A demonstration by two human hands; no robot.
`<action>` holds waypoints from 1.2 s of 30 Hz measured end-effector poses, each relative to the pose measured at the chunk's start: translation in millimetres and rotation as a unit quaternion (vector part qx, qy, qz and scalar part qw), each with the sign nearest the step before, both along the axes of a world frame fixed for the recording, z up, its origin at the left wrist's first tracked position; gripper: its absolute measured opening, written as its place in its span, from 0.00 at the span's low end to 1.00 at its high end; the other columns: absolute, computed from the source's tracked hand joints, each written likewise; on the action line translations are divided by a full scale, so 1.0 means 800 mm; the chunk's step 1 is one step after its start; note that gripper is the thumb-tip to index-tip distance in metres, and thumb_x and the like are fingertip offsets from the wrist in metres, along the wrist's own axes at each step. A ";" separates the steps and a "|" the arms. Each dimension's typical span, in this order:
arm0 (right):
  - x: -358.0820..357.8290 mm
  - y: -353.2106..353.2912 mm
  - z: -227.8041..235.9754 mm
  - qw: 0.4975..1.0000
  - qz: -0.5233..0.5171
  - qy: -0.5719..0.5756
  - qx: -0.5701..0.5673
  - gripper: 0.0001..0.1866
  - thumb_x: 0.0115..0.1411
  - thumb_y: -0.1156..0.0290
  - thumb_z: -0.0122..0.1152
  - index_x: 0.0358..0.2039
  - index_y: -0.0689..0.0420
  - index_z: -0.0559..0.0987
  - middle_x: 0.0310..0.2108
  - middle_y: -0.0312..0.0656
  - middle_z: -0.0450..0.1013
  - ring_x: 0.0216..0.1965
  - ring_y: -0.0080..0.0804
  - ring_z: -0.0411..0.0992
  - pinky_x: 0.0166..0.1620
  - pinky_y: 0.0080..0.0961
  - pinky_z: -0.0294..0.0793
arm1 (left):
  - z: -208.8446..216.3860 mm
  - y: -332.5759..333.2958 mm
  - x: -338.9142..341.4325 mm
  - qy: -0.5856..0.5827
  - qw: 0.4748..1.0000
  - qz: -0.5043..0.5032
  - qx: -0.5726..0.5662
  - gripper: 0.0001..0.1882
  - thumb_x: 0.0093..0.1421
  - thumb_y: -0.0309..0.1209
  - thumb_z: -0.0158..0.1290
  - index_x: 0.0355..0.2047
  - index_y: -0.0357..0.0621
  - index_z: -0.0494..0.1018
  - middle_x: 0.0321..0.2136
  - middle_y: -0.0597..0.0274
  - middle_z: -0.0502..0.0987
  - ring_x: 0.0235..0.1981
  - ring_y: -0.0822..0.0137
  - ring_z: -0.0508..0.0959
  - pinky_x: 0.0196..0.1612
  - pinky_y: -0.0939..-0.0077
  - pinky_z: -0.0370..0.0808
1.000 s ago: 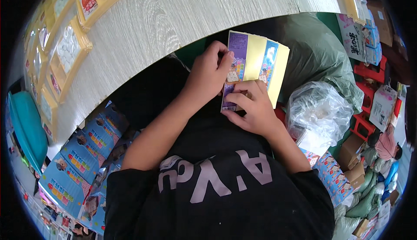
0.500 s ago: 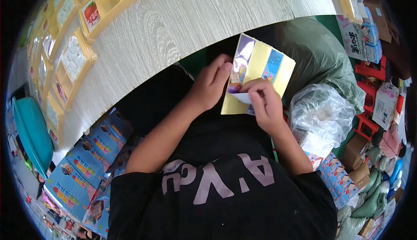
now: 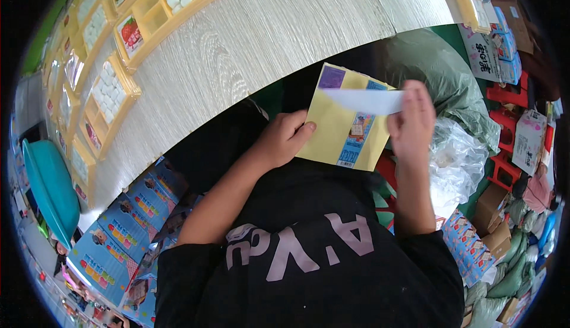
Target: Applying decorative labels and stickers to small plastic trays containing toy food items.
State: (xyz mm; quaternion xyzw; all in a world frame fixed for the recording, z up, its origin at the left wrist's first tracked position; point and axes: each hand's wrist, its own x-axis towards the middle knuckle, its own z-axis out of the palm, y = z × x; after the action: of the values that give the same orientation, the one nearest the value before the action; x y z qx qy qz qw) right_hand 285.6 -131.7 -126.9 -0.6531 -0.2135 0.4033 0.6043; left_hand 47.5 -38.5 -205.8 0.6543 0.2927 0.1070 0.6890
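Observation:
Below the table edge, my left hand [image 3: 282, 141] grips the left side of a yellow sticker backing sheet [image 3: 323, 126], thumb on top. A blue printed sticker strip lies on the sheet's right part, and a purple patch shows at its top left. My right hand [image 3: 414, 123] pinches the end of a sticker [image 3: 365, 100], its white underside showing. That sticker stretches leftward across the upper sheet, its far end still against the purple patch. The right fingers are slightly blurred.
Yellow trays [image 3: 157, 22] of white pieces and strawberry cards stand along the left of the wood-grain table [image 3: 267, 25]. A teal basin [image 3: 50, 185] and blue printed boxes [image 3: 113, 233] are at left. Plastic bags [image 3: 454, 164], red stools [image 3: 504, 126] and cartons [image 3: 496, 209] crowd the right.
My right hand has moved right and slightly up, pulling the sticker's lower end away from the sheet. My left hand and the sheet have shifted a little downward.

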 end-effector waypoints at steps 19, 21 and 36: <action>0.086 -0.070 0.096 0.973 0.136 -0.113 0.150 0.16 0.72 0.60 0.53 0.37 0.62 0.72 0.32 0.54 0.78 0.30 0.33 0.77 0.33 0.24 0.75 | 0.217 0.049 -0.049 -0.056 0.860 0.008 0.508 0.04 0.50 0.25 0.61 0.28 0.46 0.79 0.18 0.63 0.72 0.17 0.60 0.73 0.22 0.66 0.68; 0.084 -0.062 0.092 0.966 0.147 -0.128 0.167 0.16 0.71 0.59 0.54 0.37 0.62 0.72 0.32 0.53 0.79 0.31 0.32 0.77 0.36 0.24 0.74 | 0.254 0.084 -0.039 -0.037 0.825 0.025 0.564 0.04 0.51 0.25 0.61 0.29 0.44 0.79 0.18 0.61 0.73 0.17 0.57 0.73 0.23 0.64 0.69; 0.101 -0.051 0.050 0.924 0.164 0.127 0.322 0.11 0.69 0.65 0.54 0.36 0.61 0.73 0.30 0.56 0.80 0.30 0.34 0.80 0.36 0.24 0.78 | 0.248 0.244 0.104 0.190 0.724 -0.080 0.658 0.25 0.64 0.37 0.56 0.58 0.39 0.70 0.51 0.46 0.72 0.52 0.44 0.72 0.58 0.50 0.67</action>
State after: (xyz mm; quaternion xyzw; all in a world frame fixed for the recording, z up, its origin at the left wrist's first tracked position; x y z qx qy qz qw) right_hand 366.0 -172.4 -87.0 -0.3221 -0.3575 0.4861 0.7295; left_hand 130.4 156.5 -7.8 0.9710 0.2203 0.0904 0.0213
